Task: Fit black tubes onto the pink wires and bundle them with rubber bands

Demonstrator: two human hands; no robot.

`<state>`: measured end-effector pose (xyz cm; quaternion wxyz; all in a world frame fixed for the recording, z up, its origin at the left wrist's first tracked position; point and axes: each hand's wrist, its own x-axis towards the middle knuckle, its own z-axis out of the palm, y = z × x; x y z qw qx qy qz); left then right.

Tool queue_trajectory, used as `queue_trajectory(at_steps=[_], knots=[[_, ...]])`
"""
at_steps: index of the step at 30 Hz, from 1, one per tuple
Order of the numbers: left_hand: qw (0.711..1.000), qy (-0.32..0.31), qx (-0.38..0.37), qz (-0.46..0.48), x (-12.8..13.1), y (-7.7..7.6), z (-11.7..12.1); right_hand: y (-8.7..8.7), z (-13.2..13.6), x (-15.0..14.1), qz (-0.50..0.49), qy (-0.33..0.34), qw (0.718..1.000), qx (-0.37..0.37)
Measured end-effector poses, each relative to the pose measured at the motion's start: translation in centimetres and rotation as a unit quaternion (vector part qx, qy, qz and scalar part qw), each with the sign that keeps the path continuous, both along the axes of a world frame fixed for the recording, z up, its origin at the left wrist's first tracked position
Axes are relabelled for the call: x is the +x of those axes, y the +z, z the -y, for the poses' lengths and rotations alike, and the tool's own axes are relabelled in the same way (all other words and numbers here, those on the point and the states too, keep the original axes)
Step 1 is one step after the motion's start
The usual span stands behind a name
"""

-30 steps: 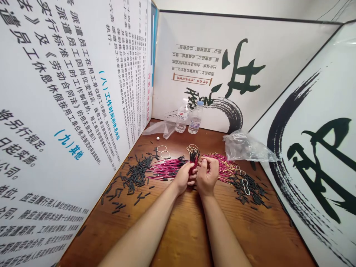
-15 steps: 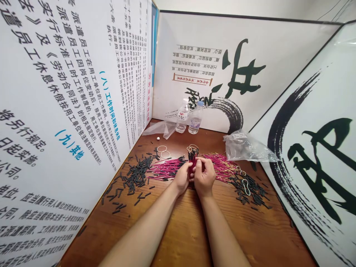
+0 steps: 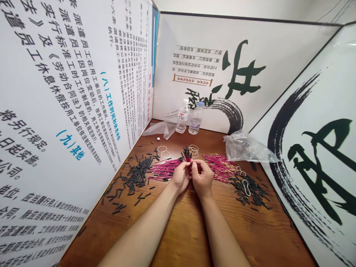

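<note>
Over the surface, nearer its far edge, my left hand clamps a bundle of black-tipped red sticks, now leaning more leftward, apparently being adjusted, while my right hand curls against it, grip unclear.

A small workshop-like assembly booth is suggested by the brown wooden table, which is walled in by printed signboards bearing Chinese workplace rules and large brushed characters, and over which thin red wires, loose black sleeves and rubber bands are spread.
</note>
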<state>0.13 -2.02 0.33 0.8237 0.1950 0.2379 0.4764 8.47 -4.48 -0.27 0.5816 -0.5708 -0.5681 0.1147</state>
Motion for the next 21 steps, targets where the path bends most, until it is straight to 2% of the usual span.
queue_trajectory(at_steps=[8,21], knots=[[0.999,0.024,0.021,-0.014,0.28,-0.09,0.11,-0.37,-0.11,0.03,-0.053,-0.011,0.998,-0.018],[0.998,0.017,0.046,-0.048,0.74,-0.40,0.15,-0.69,-0.33,0.08,-0.072,-0.014,0.996,-0.040]])
